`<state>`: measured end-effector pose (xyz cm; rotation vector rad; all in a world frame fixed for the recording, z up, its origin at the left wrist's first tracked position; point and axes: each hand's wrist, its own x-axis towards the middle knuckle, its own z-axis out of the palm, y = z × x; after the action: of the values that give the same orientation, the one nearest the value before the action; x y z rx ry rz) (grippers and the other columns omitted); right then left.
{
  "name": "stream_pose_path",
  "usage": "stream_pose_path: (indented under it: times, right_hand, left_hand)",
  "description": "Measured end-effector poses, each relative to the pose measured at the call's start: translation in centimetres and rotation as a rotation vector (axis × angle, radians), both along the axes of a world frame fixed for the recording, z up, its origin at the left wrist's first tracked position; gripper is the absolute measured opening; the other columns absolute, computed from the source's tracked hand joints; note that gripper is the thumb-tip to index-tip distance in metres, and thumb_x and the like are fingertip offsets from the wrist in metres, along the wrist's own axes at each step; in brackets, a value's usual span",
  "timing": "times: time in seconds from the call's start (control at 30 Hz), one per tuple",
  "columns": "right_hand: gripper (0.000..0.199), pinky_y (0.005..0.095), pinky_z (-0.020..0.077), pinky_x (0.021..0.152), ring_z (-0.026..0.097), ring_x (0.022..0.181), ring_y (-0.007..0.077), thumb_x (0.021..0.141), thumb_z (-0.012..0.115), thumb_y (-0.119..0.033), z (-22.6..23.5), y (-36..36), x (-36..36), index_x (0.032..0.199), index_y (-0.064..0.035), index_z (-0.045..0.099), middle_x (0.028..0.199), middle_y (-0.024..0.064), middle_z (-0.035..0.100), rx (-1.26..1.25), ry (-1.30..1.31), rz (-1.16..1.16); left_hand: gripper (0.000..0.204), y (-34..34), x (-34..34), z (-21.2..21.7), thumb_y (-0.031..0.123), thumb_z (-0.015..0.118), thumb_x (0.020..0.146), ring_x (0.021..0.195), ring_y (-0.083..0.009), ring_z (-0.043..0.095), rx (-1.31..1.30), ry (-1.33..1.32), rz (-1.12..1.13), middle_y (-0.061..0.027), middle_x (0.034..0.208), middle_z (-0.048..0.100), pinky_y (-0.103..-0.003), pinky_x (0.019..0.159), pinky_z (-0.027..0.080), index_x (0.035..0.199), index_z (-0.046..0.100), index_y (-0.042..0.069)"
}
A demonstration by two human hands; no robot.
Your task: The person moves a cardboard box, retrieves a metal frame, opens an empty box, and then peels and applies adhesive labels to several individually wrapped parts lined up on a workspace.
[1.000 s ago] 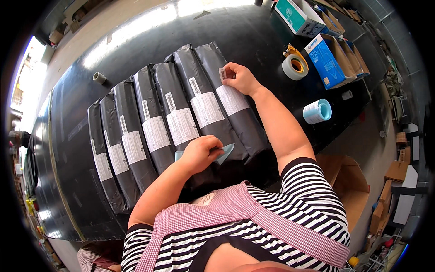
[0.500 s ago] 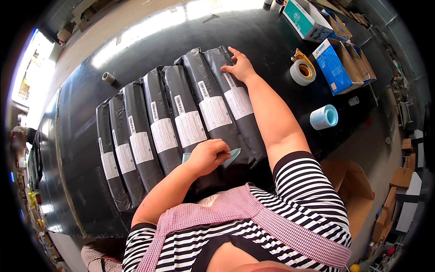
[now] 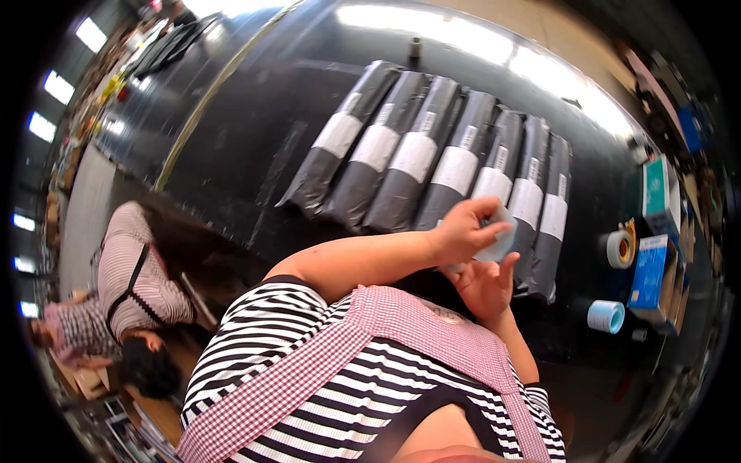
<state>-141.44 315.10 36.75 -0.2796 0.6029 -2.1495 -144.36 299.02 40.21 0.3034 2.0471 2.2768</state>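
Note:
Several long packages [image 3: 444, 162] in dark grey plastic lie side by side on the black table, each with a white label across its middle. Close to my chest, over the near ends of the right-hand packages, my left hand [image 3: 469, 231] pinches a thin pale blue sheet [image 3: 500, 241], partly hidden by my fingers. Just below it is my right hand [image 3: 488, 287], its thumb and fingers apart, against the lower edge of the sheet. Whether the right fingers also grip the sheet is hard to make out.
A pale blue label roll [image 3: 605, 316], a tape roll [image 3: 618, 248] with an orange holder, a teal-and-white box [image 3: 658, 193] and a blue carton [image 3: 648, 270] stand at right. A small cardboard core [image 3: 415, 48] sits at the far side. Other people [image 3: 139, 285] are at left.
My view has turned, so the packages appear slanted the other way. My right hand has left the far end of the rightmost package and come back beside my left hand, which still holds the sheet.

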Motion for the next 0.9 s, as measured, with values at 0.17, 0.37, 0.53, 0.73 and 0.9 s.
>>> stream_pose_path:
  times: [0.17,0.37,0.53,0.73,0.9]
  right_hand:
    - [0.039,0.039,0.0455,0.106,0.057,0.124,0.0216,0.105,0.048,-0.02,1.1,-1.6,2.9,0.14,-0.0024,0.045,0.133,0.0077,0.058,0.244,-0.101,-0.152]
    - [0.046,0.0356,0.0489,0.099,0.061,0.115,0.0191,0.097,0.058,-0.003,-0.8,-6.4,7.9,0.14,-0.0027,0.045,0.126,0.0064,0.061,0.472,-0.068,0.001]
    - [0.041,0.0349,0.0523,0.093,0.061,0.11,0.0194,0.092,0.063,0.002,-3.1,-11.4,13.1,0.13,-0.0024,0.047,0.118,0.0077,0.062,0.608,0.027,-0.028]
    - [0.034,0.0381,0.0563,0.095,0.064,0.111,0.0245,0.093,0.064,0.0,-4.1,-15.4,19.6,0.125,-0.0002,0.054,0.122,0.0133,0.059,0.653,0.071,0.342]
    - [0.033,0.0315,0.0502,0.099,0.063,0.113,0.019,0.091,0.069,-0.005,-3.6,-14.1,20.9,0.123,-0.0003,0.06,0.123,0.0112,0.063,0.929,0.68,0.317]
  left_hand:
    - [0.018,-4.5,6.3,-1.6,0.018,0.067,0.085,0.11,-0.0352,0.059,-0.709,0.664,0.243,-0.0127,0.121,0.061,-0.044,0.095,0.046,0.096,0.062,0.005]
    - [0.038,-7.8,16.9,-4.5,0.012,0.059,0.091,0.116,-0.0394,0.061,-0.395,0.037,0.134,-0.0182,0.136,0.056,-0.044,0.098,0.05,0.128,0.054,0.005]
    - [0.053,-11.3,24.5,-6.2,0.011,0.055,0.094,0.12,-0.0396,0.06,-0.489,-0.16,0.271,-0.0194,0.131,0.061,-0.044,0.1,0.049,0.146,0.044,0.011]
    - [0.021,-14.6,35.1,-9.1,0.008,0.051,0.091,0.091,-0.0296,0.065,-0.288,-0.345,0.41,-0.0152,0.101,0.069,-0.038,0.081,0.051,0.103,0.068,0.005]
    - [0.019,-19.0,40.3,-18.7,0.006,0.049,0.085,0.07,-0.0206,0.059,-0.136,-0.718,0.674,-0.0101,0.077,0.064,-0.037,0.061,0.046,0.087,0.068,0.007]
